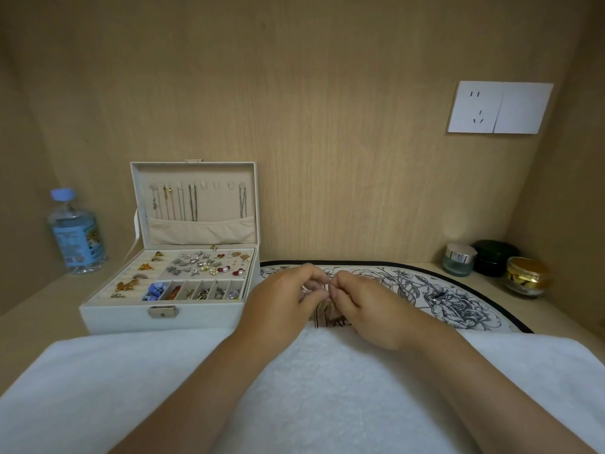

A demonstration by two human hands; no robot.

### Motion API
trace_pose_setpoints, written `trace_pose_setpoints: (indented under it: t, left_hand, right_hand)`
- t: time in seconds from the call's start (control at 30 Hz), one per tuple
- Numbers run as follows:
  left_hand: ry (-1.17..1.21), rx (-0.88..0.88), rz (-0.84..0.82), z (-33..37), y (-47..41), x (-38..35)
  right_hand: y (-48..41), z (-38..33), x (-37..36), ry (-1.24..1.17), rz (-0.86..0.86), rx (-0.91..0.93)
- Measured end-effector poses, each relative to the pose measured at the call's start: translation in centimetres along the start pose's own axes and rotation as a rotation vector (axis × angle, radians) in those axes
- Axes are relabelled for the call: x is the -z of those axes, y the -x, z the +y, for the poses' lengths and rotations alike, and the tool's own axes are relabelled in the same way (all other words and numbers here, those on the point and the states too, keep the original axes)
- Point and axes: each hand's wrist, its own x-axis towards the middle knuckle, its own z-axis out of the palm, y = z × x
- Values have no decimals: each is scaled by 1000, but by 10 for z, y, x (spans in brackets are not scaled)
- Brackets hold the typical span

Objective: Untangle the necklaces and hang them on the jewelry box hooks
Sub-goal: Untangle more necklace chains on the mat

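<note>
The white jewelry box (137, 317) stands open at the left, its lid upright. Several necklaces (193, 204) hang from the hooks inside the lid, and a few hooks (217, 185) toward the right are bare. My left hand (281, 301) and my right hand (363, 306) meet fingertip to fingertip over the floral mat (458, 299), right of the box. Both pinch something very small between thumb and fingers, probably a fine necklace chain (328, 288), which is almost hidden by the fingers.
A white towel (163, 388) covers the near edge under my forearms. A water bottle (77, 231) stands left of the box. Three cosmetic jars (460, 258) sit at the back right corner. A wall socket (499, 108) is on the wooden back panel.
</note>
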Motion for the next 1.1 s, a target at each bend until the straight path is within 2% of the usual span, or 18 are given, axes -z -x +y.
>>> trace_pose_setpoints:
  t: [0.1,0.23,0.37,0.47,0.57,0.7,0.83,0.97,1.1]
  left_hand:
    - [177,60,-23,-2,0,-5]
    - [421,187,-45,0,-1,-10]
    - [382,162,-61,-3,1,-12]
    - [243,85,-61,-2,2,-10]
    - [202,84,-66,1,0,-7]
    - [41,11,-36,3,4,-6]
    - [186,70,-18,2,3,-8]
    - [385,194,-21,4,2,-12]
    - [427,298,9,1,0,-12]
  right_hand:
    - [0,-1,-3,-230,5,-68]
    - [0,-2,-1,-318,4,-106]
    - [-1,-2,7,-286,-56,-96]
    - [2,1,9,-231,-5,-75]
    - [1,-1,4,-315,36,-103]
    - [0,-5,5,-289,-44,-118]
    - [1,2,3,-420,-94,-104]
    - [-1,3,0,-490,-15,-97]
    - [-2,2,0,-512,99,-97]
